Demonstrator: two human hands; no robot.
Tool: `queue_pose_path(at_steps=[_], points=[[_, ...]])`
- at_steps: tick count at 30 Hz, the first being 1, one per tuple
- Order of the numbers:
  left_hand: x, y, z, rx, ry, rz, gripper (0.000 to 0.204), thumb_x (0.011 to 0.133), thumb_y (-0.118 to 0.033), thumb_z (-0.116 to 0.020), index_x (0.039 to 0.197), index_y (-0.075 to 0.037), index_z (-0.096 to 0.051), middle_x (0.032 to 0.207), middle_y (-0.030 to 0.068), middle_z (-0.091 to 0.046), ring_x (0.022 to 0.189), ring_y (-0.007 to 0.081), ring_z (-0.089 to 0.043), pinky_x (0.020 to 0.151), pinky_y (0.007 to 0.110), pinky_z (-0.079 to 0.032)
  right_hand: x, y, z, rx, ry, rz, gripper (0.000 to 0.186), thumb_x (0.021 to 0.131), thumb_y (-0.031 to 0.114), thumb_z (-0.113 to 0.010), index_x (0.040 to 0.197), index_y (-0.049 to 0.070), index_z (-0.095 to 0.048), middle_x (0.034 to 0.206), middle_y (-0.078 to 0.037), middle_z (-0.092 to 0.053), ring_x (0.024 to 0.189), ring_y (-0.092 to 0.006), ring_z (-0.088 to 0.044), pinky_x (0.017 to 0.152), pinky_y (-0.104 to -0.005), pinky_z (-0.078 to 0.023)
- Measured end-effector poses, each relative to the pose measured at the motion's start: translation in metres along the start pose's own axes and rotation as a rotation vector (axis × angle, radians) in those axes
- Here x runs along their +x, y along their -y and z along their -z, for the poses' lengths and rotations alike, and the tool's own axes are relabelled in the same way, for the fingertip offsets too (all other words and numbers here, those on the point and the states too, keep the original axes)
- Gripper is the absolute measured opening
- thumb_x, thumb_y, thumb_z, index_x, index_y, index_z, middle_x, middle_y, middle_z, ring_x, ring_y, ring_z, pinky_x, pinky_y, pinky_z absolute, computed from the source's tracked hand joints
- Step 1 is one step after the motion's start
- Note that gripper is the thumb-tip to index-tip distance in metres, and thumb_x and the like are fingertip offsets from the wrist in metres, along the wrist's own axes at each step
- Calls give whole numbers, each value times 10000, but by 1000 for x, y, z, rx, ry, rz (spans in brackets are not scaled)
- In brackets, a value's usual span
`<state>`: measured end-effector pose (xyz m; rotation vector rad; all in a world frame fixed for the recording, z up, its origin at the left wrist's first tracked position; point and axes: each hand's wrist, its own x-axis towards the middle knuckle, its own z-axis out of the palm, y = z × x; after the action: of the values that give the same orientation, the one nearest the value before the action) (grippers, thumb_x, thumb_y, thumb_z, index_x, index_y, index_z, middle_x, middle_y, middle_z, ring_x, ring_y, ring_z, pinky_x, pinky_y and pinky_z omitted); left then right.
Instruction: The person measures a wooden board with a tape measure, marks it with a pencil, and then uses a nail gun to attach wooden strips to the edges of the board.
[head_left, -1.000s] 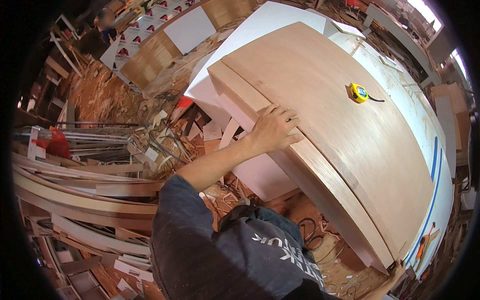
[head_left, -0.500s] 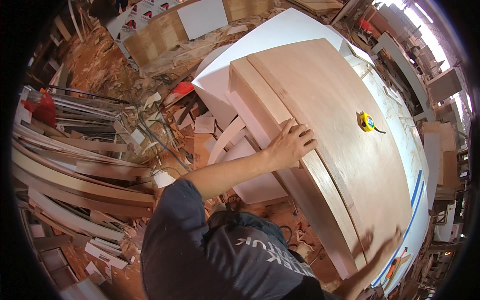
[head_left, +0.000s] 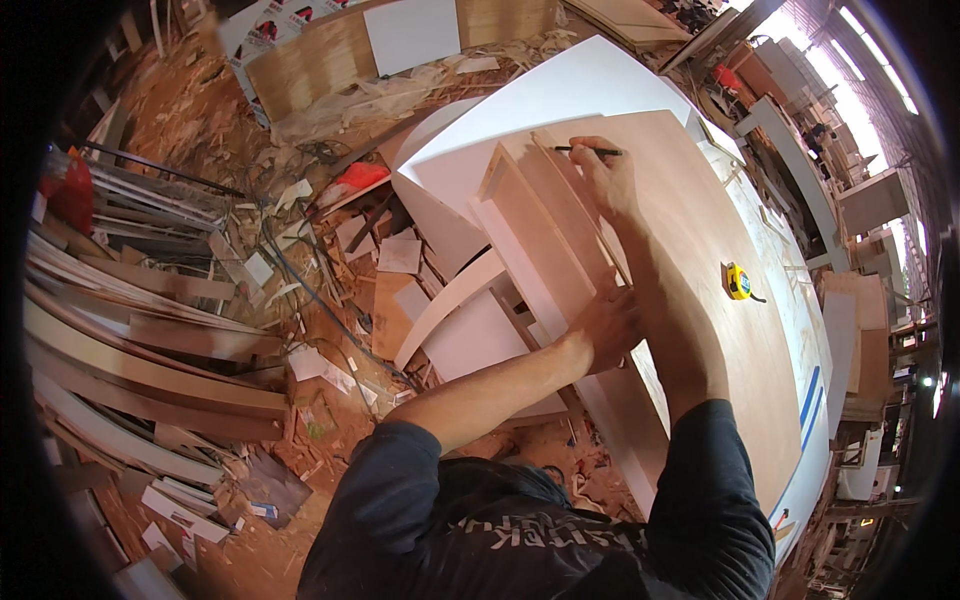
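My right hand is closed around a slim dark pencil, its tip pointing left at the far end of a narrow wooden strip. Closer to me, my left hand has its fingers curled over the strip's edge, partly hidden by my right forearm. Beside the strip lies a large curved light-brown plywood panel. A pale wooden frame runs along the panel's left side. On the panel sits a yellow tape measure.
White board extends beyond and beneath the panel. Stacked curved wood strips fill the left floor. Scraps and a cable lie between them and the workpiece. Blue stripes mark a white surface at right.
My right hand has moved from the near end to the far end and now holds a pencil. The strip has tilted away from the panel, opening a gap; my left hand has shifted nearer me.
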<state>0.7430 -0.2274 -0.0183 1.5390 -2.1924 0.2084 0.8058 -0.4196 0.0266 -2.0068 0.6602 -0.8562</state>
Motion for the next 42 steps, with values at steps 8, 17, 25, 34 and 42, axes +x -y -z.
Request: queue_pose_path(at_steps=[8, 17, 25, 34, 42], points=[[-4, 3, -4, -14, -264, 23, 151, 757, -229, -742, 883, -177, -807, 1222, 35, -625, 1322, 251, -490, 1173, 700, -250, 22, 17, -18, -244, 97, 42, 291, 930, 182, -648, 1075, -55, -733, 864, -53, -717, 786, -128, -625, 709, -284, -498], [2, 7, 0, -147, 138, 34, 736, 761, -408, -848, 1394, -148, -575, 1488, 75, -530, 1455, 279, -393, 1213, 646, -197, -69, 63, 54, -729, 225, -157, 253, 902, 244, -626, 922, 37, -771, 708, -145, -714, 641, -178, -676, 607, -373, -510], [20, 20, 33, -126, 213, -82, 725, 728, -557, -820, 1255, -86, -658, 1242, 119, -666, 1238, 266, -599, 1182, 520, -329, -180, 122, 100, -5, -429, -1, 153, 965, 45, -601, 1055, -53, -675, 811, -65, -661, 739, -125, -629, 692, -267, -515], [132, 76, 51, -682, 889, 184, 973, 969, -790, -353, 1442, 44, -518, 1079, 184, -703, 1009, 298, -699, 983, 483, -485, -258, 89, 81, -116, -438, -225, 203, 972, 106, -649, 1108, -11, -744, 950, -106, -751, 792, -143, -688, 715, -281, -549], [155, 68, 64, -611, 1092, 302, 1119, 936, -847, -338, 1446, 141, -461, 1004, 195, -674, 646, 147, -445, 700, 309, -423, -197, 57, 47, -412, -321, -144, 227, 890, 147, -667, 1052, 21, -764, 866, -181, -726, 728, -318, -710, 728, -444, -562]])
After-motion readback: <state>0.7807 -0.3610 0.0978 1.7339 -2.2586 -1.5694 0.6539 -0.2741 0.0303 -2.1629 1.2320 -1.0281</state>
